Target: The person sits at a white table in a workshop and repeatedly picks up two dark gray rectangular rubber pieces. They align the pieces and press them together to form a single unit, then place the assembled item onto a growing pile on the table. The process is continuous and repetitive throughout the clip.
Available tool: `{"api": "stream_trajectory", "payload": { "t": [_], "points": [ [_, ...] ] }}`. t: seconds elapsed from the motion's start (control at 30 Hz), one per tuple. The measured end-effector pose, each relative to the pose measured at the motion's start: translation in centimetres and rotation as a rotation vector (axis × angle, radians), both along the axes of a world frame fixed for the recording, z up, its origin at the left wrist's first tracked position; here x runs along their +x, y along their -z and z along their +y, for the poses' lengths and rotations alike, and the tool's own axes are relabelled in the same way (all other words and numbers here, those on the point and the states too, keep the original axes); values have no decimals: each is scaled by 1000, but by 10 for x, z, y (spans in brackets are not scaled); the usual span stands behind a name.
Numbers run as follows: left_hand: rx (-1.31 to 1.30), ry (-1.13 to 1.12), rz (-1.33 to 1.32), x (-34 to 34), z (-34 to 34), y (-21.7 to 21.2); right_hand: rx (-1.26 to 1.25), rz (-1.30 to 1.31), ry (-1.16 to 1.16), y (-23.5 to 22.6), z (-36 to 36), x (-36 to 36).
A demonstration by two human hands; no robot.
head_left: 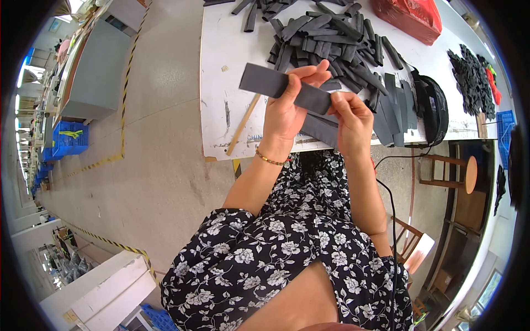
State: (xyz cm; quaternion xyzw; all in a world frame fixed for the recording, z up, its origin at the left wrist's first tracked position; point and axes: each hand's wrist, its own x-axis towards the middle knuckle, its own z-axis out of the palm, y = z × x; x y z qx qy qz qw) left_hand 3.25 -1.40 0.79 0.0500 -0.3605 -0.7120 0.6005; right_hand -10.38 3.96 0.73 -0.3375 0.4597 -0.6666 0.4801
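Observation:
A flat dark grey fabric strip (259, 80) is held up above the near edge of the white table (215, 118). My left hand (286, 107) grips it around the middle, with the thumb on top and some fingers behind. At the strip's right end my right hand (353, 115) pinches the edge between thumb and fingertips. Beyond both hands lies a heap of similar dark grey pieces (317, 41), many folded or rolled into narrow tubes. Several flat grey strips (393, 107) lie to the right of my right hand, and another grey piece (320, 129) shows below the held strip.
A thin wooden stick (243, 126) lies at the table's near left. At the right stands a black bag (432, 107), with a red plastic bag (408, 19) farther back. A black cable (393, 198) hangs by my right arm. A wooden stool (469, 175) is right of the table.

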Motion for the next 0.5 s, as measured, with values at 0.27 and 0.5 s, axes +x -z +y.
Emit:
{"api": "stream_trajectory", "payload": {
  "t": [0.27,0.5],
  "points": [
    [-4,-9,60,6,-11,-4,-24,28,-2,-37,4,24],
    [204,30,67,0,-2,-4,-487,916,285,-15,2,18]
  ]
}}
